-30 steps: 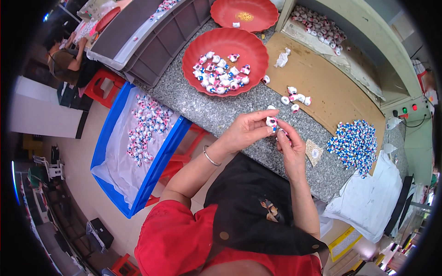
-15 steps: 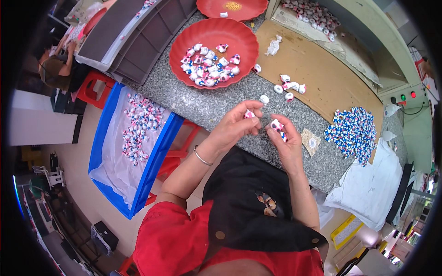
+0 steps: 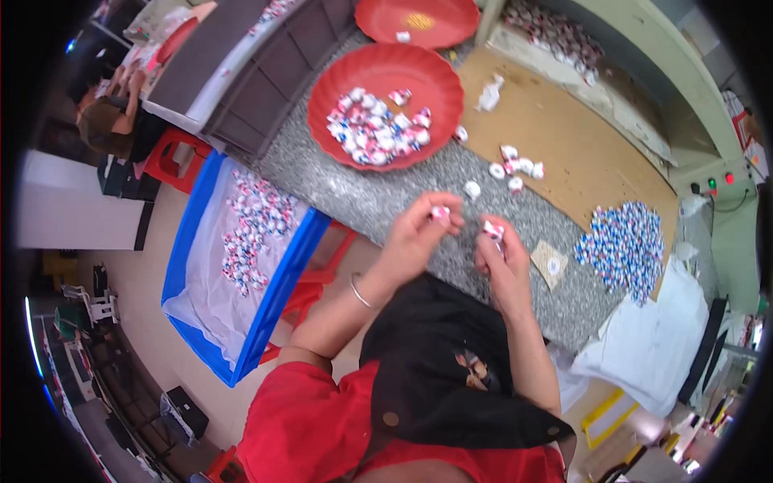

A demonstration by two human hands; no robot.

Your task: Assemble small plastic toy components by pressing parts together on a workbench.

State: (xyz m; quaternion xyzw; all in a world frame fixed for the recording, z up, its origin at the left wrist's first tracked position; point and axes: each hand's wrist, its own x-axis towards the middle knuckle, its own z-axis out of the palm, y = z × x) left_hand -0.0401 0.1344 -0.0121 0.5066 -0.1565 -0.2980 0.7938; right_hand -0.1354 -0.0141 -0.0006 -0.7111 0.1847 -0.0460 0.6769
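Note:
Between the fingertips of my left hand is a small white-and-pink figurine piece, mostly covered by the fingers. My right hand pinches a small white-and-pink figurine by its lower part. The two hands are a little apart above the granite counter's near edge. Just beyond them lies a loose white piece. A small beige packet with a round label sits right of my right hand. Farther off, a red scalloped bowl holds many white, pink and blue figurines.
Loose pieces lie by the cardboard sheet. To the right is a heap of small blue-and-white parts. A lined blue tray of figurines stands left, beside red stools. Another person sits at far left.
The whole view has shifted, so the scene sits lower and slightly right. My hands are slightly farther apart. The figurine in my right hand shows less of its blue part.

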